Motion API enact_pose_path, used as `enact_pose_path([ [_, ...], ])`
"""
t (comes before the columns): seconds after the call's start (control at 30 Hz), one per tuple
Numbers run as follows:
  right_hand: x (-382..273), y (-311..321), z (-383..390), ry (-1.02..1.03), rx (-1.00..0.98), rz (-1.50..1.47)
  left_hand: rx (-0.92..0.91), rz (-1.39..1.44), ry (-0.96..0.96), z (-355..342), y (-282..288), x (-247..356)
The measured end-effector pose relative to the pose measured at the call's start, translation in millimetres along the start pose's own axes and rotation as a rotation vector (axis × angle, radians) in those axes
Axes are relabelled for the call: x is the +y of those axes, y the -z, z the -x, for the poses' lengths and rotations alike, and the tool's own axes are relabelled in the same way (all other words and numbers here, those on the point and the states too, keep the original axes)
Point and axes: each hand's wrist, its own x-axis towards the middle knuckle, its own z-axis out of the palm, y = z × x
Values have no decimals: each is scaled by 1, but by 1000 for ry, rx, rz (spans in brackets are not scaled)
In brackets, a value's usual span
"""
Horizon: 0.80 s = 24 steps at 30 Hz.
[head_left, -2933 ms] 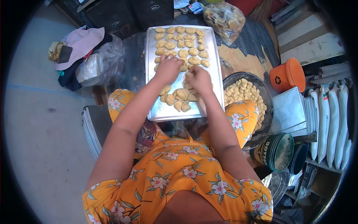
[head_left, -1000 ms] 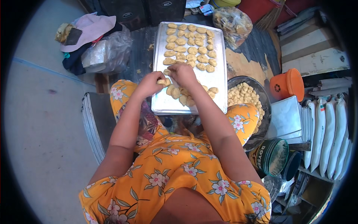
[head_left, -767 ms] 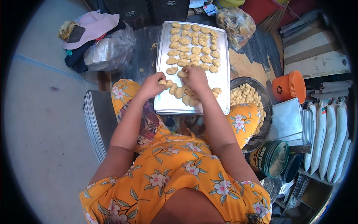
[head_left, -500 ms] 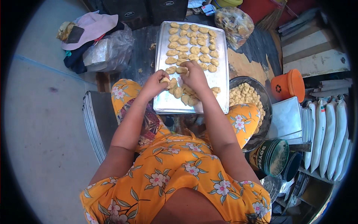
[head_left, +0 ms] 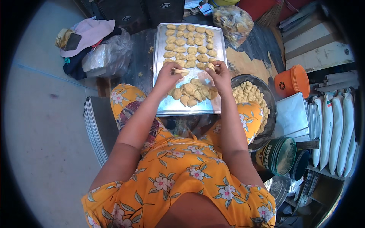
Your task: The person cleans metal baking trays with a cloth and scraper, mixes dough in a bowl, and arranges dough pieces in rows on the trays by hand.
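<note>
A metal baking tray [head_left: 173, 109] lies before me, its far part covered with rows of flattened yellowish dough pieces [head_left: 192, 49]. A loose heap of dough pieces [head_left: 190, 93] sits near its front edge. Over the left side, between rows and heap, my left hand [head_left: 168, 78] is closed, pinching a dough piece [head_left: 181, 71] between thumb and fingers. My right hand [head_left: 221, 76] is at the tray's right side, also closed, with a dough piece [head_left: 210, 67] at its fingertips beside the nearest row. The fingers partly hide both pieces.
Right of the tray, a dark basin [head_left: 270, 110] holds many small dough lumps. Beyond it are an orange bucket [head_left: 288, 84], a green bucket [head_left: 283, 155] and long white sacks [head_left: 336, 133]. A filled plastic bag [head_left: 232, 23] stands far right; a pink hat [head_left: 89, 32] lies far left.
My hands have moved apart: the right one went right, away from the heap, to the tray's right side, and the left shifted slightly up and right. The heap is now uncovered. The view has shifted slightly.
</note>
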Motion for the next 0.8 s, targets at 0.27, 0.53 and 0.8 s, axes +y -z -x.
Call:
enact_pose_path([
  [0.27,10,-12,7,67,-143,766,-90,-983,-368,-29,-38,-30],
  [0.53,-3,-13,28,120,-158,909,-65,-1151,-467,-23,-44,-17],
  [0.8,0,26,12,-11,-19,611,-305,-1067,-513,-31,-50,-11],
])
